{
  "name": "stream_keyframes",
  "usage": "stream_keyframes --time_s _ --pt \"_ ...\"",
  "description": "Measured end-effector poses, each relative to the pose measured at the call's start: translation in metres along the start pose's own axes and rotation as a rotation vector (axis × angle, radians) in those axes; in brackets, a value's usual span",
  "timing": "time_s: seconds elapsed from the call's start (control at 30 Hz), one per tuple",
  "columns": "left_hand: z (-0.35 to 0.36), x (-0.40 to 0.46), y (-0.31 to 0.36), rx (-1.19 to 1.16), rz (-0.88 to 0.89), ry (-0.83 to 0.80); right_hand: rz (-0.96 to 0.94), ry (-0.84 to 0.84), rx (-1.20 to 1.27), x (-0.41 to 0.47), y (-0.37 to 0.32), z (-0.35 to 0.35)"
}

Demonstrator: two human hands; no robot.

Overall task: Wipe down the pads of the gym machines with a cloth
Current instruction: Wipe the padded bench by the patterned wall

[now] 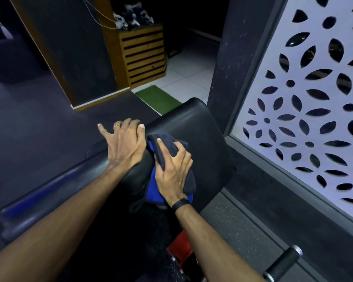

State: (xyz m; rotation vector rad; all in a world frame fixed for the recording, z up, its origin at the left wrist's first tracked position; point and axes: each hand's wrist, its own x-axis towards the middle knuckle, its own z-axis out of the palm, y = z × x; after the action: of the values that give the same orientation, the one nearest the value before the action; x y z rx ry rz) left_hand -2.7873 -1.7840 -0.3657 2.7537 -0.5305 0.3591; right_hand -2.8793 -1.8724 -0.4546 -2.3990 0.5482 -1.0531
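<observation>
At the centre of the frame, a person leans over a glossy black vinyl cushion, the pad [194,135] of a gym machine, with both bare forearms reaching up from the bottom edge. The right hand [174,169], wearing a thin black wristband, presses down on a bunched dark navy cloth with a bright blue underside [171,148]. Its fingers curl over the folds and grip them, so the fabric stays gathered against the near part of the pad, apparently for rubbing. The left hand [125,143], a slim ring on one finger, lies open with fingers spread, flat on the pad's left rounded edge, holding nothing. It seems placed there to brace the body or steady the cushion. The far half of the pad, toward the upper middle, shows bare and shiny; whether it has been wiped cannot be told. At the right stands a white screen with leaf-shaped cutouts [306,102]. In the upper middle sits a slatted wooden cabinet [145,55], with a green mat [158,97] just below it.
</observation>
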Motion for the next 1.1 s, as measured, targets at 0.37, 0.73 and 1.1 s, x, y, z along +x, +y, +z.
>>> stream_keyframes --time_s 0.37,0.73,1.1 --pt "-0.046 -0.058 -0.092 0.316 -0.122 -0.172 0.285 0.111 0.003 -0.001 0.057 -0.01" --pt "-0.042 -0.055 -0.094 0.316 -0.067 -0.07 0.081 0.101 -0.109 0.072 0.0 0.003" --pt "-0.038 -0.058 -0.1 0.247 -0.035 -0.03 -0.299 -0.097 0.095 -0.066 -0.078 -0.001"
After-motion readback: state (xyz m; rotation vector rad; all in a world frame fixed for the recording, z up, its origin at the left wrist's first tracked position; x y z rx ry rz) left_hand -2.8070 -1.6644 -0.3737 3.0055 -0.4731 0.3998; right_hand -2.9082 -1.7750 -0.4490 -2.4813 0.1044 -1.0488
